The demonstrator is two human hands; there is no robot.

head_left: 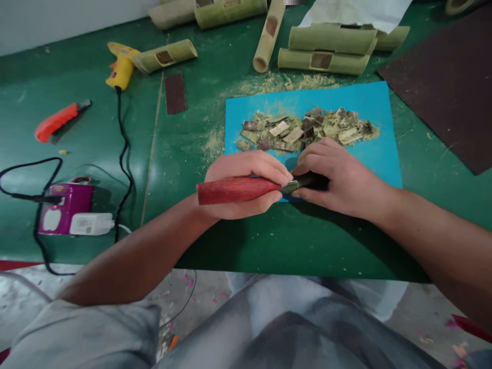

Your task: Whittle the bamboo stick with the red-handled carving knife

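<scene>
Tabletop (pixel 246 246) of smooth, glossy green spreads around a pair of bare hands, its breadth apparently letting supplies lie clear of both elbows. Beyond and to the right of the right hand (pixel 346 174), a large, flat, dark-brown sheet (pixel 446 92) rests aside, presumably out of the way. Under and beyond the hands, a bright-blue rectangular sheet (pixel 384 107) is probably laid to protect the surface beneath. Well beyond both hands, hollow greenish bamboo tubes (pixel 332 41), some with rectangular windows cut through their round walls, lie on their sides. The left hand (pixel 246 166) curls along a tool, thumb and fingertips pinching near its neck, likely for control; the right hand pinches a dark, narrow piece (pixel 312 180) between thumb and bent fingers, seemingly to steady it. Whether that piece belongs to the tool cannot be told. The red, wood-grained, tapered handle (pixel 234 190) sits in the left palm, its short grey metal neck pointing toward the right hand over the blue sheet's near edge. Left of the left hand lie a boxy purple adapter (pixel 63 205) and, farther beyond, a yellow plastic glue gun (pixel 125 66) and an orange-handled cutter (pixel 57 122). Just beyond the fingers, jagged, flaky tan-and-brown scraps (pixel 280 133) form a loose heap.
</scene>
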